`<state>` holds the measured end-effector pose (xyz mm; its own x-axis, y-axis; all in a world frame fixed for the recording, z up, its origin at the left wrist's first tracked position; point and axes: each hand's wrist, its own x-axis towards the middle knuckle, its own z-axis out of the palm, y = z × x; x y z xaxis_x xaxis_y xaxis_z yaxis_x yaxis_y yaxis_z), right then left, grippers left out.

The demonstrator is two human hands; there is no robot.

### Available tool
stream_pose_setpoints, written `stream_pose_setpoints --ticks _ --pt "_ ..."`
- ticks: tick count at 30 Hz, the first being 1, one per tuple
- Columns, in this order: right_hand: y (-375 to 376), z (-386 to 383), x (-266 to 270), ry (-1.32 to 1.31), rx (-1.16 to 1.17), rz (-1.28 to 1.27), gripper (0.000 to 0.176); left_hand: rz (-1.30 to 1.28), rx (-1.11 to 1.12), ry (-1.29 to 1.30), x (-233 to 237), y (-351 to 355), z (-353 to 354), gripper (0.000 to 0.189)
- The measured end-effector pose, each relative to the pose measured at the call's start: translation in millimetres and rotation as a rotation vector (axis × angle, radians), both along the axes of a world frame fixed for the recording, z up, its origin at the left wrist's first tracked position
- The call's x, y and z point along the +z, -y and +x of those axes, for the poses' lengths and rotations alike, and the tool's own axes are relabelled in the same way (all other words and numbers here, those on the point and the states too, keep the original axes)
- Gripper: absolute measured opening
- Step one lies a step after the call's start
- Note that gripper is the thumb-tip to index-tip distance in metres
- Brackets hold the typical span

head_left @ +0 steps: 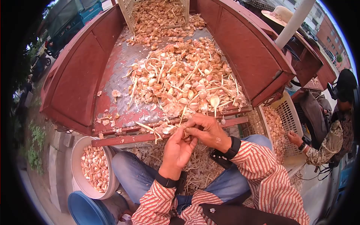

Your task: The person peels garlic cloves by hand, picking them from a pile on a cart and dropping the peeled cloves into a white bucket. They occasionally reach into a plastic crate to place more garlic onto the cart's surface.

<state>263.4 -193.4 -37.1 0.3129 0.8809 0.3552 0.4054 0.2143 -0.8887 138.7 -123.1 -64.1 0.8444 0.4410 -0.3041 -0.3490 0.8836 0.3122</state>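
Observation:
My left hand [177,151] and my right hand [210,132] meet at the front edge of a red cart bed. Both are closed, fingertips pinched together around a small garlic clove, mostly hidden by the fingers. Just beyond them a large heap of garlic [180,80] covers the cart floor, loose cloves mixed with dry stems and papery skins. A whitish garlic head with its stem [214,102] lies at the near side of the heap. Stems and skin scraps rest on the edge beside my left hand.
A white bucket [76,161] of peeled-apart cloves stands at the left, above a blue bucket [80,210]. A tipped crate [186,11] spills garlic at the back. On the right, another person's hand [295,138] is near a crate [287,108] of cloves. Red side walls [240,48] flank the heap.

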Motion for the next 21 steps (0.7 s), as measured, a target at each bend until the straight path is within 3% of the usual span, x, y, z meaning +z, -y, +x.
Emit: stream_pose_setpoints --ticks 1,5,6,7,9,10,13,18,21 --pt "0 1 -4 0.062 -0.012 0.049 0.009 -0.054 -0.004 -0.042 7 0 2 0.027" --pt "1 -7 1 0.484 -0.082 0.189 0.011 0.117 0.089 -0.133 9 6 15 0.03" --pt "0 -8 1 0.463 -0.081 0.231 0.01 0.162 0.157 -0.176 8 10 22 0.031" --pt "4 -9 3 0.164 -0.052 0.119 0.008 0.208 0.226 -0.217 7 11 29 0.031" --pt "11 -11 9 -0.442 0.01 -0.102 0.006 0.107 0.104 -0.141 0 8 30 0.031" --pt "9 -4 1 -0.605 0.053 -0.023 0.009 0.04 0.043 -0.105 2 6 29 0.031" --pt "12 21 9 -0.617 -0.107 0.021 0.007 -0.078 -0.112 -0.012 13 1 25 0.03" --pt "19 18 8 -0.062 -0.051 -0.074 0.018 0.196 -0.155 -0.179 25 4 23 0.03" --pt "20 23 -1 0.176 -0.059 0.033 0.017 0.318 -0.183 -0.207 26 14 25 0.031"
